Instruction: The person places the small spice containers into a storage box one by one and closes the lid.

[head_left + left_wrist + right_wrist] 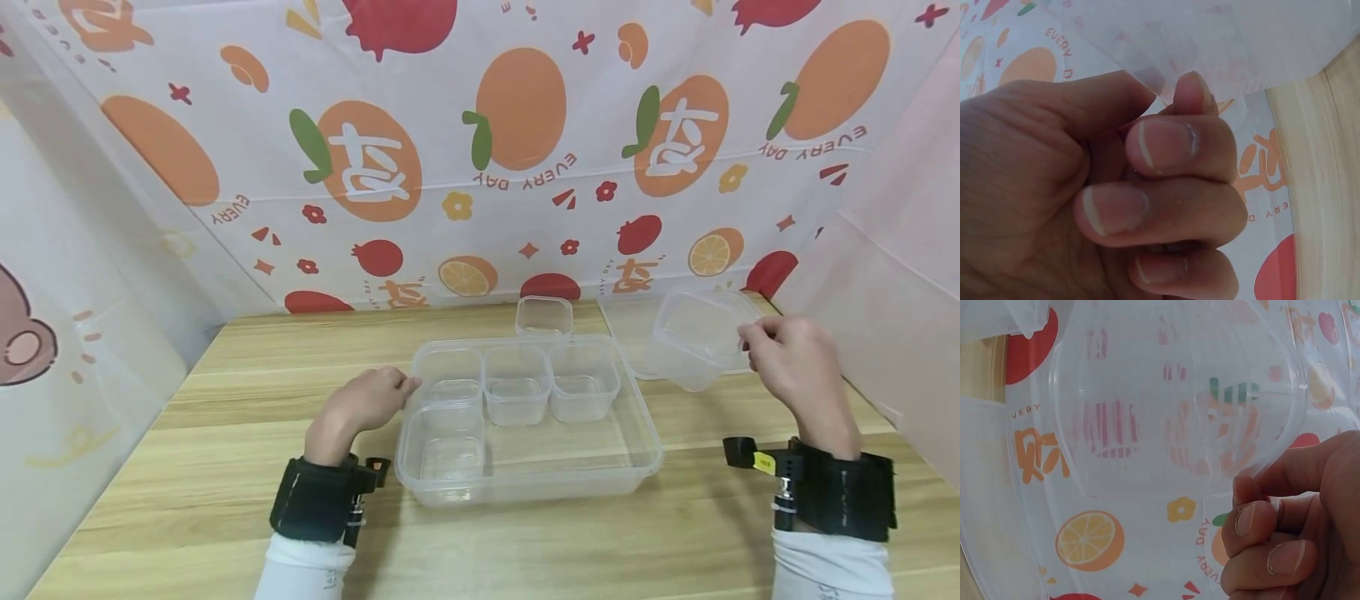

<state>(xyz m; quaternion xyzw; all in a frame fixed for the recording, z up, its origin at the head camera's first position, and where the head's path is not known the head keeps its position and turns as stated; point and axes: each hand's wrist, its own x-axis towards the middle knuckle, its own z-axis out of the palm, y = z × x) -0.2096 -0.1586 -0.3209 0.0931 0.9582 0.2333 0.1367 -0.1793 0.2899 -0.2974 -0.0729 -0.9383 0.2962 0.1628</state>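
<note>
My left hand (pixel 367 402) is at the left rim of a large clear plastic box (pixel 555 462). In the left wrist view, thumb and index finger pinch the box's edge (pixel 1235 56), with the other fingers curled. Several small clear containers (pixel 517 408) sit inside, three along the back and one at the front left. My right hand (pixel 798 371) pinches the rim of another small clear container (pixel 693 342), tilted above the right back of the table. The right wrist view shows this container (pixel 1172 425) between thumb and index fingertips.
Behind the big box stands one more small clear container (pixel 545 315). A large clear flat lid (pixel 626 325) lies at the back right, under the held container. A printed fruit curtain (pixel 450 125) hangs along the wooden table's (pixel 247 400) back edge.
</note>
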